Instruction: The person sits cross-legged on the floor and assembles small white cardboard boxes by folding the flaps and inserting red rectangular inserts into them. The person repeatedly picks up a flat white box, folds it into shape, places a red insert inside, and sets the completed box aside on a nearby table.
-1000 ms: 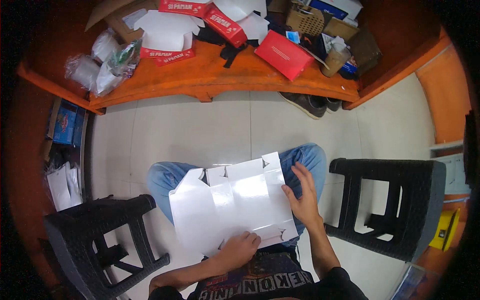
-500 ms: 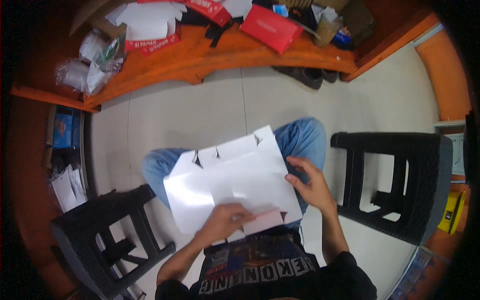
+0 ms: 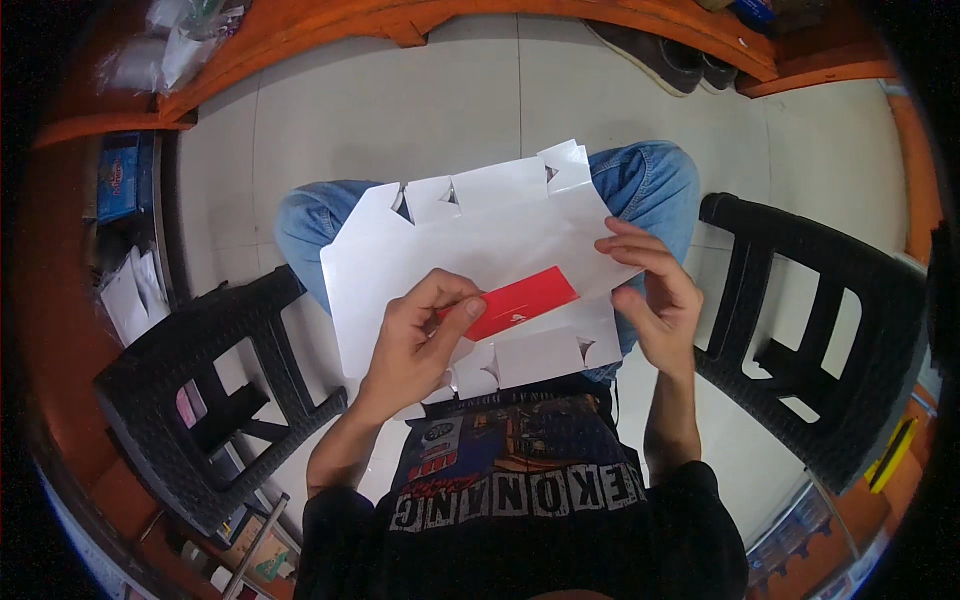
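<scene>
A flat white cardboard box blank (image 3: pixel 440 235), with notches and flaps along two edges, lies across my lap. My left hand (image 3: pixel 425 335) is closed on a small red card piece (image 3: pixel 520 300), pinching its left end between thumb and fingers above the blank. Whether the red piece is a folded flap of the blank or a separate card, I cannot tell. At the blank's right edge, my right hand (image 3: pixel 660 290) has the raised, curved border between thumb and fingers.
Black plastic stools stand at either side, one on the left (image 3: pixel 210 400) and one on the right (image 3: pixel 810 340). An orange table edge (image 3: pixel 340 40) crosses the far side, with dark shoes (image 3: pixel 660 60) on the tiled floor beneath. Clear plastic packets (image 3: pixel 150 60) lie far left.
My left hand has risen from the blank's near edge and now grips the red piece. My right hand has closed on the right edge, bending it up. The view has tilted nearer.
</scene>
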Available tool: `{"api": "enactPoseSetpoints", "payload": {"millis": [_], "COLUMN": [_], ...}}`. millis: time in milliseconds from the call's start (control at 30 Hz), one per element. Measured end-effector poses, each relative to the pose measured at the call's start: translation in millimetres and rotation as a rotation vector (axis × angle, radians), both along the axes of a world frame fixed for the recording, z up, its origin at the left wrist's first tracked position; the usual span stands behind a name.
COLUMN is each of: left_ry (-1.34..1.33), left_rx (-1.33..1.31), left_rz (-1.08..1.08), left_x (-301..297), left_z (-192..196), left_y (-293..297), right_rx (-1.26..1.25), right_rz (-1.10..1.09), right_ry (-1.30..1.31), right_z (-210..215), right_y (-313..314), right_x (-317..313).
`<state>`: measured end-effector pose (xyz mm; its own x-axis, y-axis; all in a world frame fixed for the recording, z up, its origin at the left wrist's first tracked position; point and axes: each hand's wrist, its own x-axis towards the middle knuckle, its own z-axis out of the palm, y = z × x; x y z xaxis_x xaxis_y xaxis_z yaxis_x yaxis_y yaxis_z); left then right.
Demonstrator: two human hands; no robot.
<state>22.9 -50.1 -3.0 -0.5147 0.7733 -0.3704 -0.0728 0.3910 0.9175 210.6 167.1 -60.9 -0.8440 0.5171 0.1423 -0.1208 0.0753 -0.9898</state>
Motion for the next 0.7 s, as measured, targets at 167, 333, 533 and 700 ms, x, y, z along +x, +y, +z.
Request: {"api": "enactPoseSetpoints", "payload": {"millis": [167,333,533,700], "left_ry": [0.073,0.183,0.271,0.377], "left_rx": [-0.064,-0.055,0.051,0.138], "left_rz": [-0.077,-0.120,-0.219,-0.305], "left_x": [9.7,12.2,12.5,10.1], "left_z": [0.4,-3.6,-1.0,-0.5], "left_y": [10.6,12.3,13.7,14.8], "right_rx": [0.421,0.432,0.469,0.528], "right_rz": [-0.093,-0.141,0.098,0.144], "right_ry": [-0.116,-0.089,-0.114,-0.207], "right_z": [23.9,11.3,17.6,26.9], "right_y": [-22.9,-31.1,-29.2,-26.7], "right_x": [-33.1,-25.2,-24.5,-26.0]}}
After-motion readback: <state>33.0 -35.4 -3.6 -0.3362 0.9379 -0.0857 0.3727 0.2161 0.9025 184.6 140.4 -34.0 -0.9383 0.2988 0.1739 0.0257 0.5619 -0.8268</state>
